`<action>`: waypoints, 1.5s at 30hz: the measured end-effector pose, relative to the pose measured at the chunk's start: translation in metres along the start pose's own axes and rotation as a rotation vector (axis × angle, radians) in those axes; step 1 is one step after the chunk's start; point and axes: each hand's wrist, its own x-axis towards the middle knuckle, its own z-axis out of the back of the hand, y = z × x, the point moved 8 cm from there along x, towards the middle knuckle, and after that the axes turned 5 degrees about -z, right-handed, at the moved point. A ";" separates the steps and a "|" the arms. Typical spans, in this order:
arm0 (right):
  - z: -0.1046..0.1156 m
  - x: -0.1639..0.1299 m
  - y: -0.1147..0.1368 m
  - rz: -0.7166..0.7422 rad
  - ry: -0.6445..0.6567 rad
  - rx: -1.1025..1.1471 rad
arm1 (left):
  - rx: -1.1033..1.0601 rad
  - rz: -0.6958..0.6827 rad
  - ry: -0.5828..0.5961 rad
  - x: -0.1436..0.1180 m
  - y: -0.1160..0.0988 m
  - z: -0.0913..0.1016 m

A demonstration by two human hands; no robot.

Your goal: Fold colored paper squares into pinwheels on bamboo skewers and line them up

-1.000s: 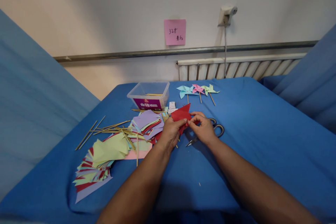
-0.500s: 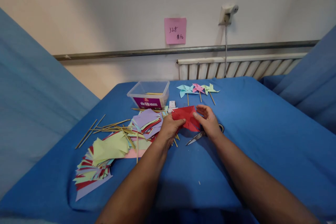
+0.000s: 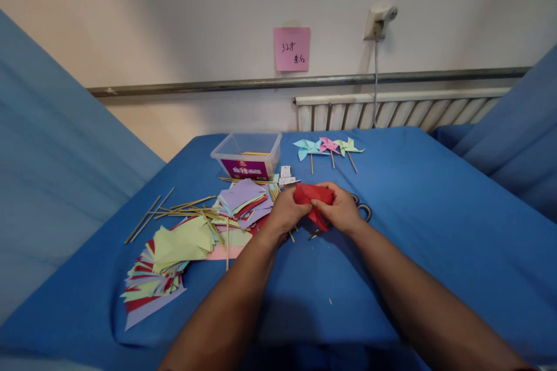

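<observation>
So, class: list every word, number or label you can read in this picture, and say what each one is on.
"32" followed by handwritten characters too unclear to read: on the pink sticky note on the wall.
White print on the purple label of the clear plastic box: too blurred to read.
Print on the small white card beside the box: too small to read.
No writing shows on the red paper held in both hands.

Paper (image 3: 314, 196) between both hands; scissors (image 3: 362, 210) just right; sheets (image 3: 183, 243), sticks (image 3: 183, 208) left; tub (image 3: 248, 156), pinwheels (image 3: 328, 148) behind.
</observation>
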 end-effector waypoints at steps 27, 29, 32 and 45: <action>-0.016 -0.006 -0.030 -0.271 -0.162 0.742 | -0.559 0.244 -0.202 -0.015 0.029 -0.023; -0.015 -0.006 -0.031 -0.258 -0.147 0.730 | -0.552 0.240 -0.217 -0.015 0.028 -0.021; -0.008 -0.006 -0.029 -0.207 -0.165 0.651 | -0.575 0.222 -0.237 -0.013 0.024 -0.014; -0.015 -0.019 0.029 0.316 0.090 -0.066 | -0.721 0.214 -0.354 -0.003 0.013 0.020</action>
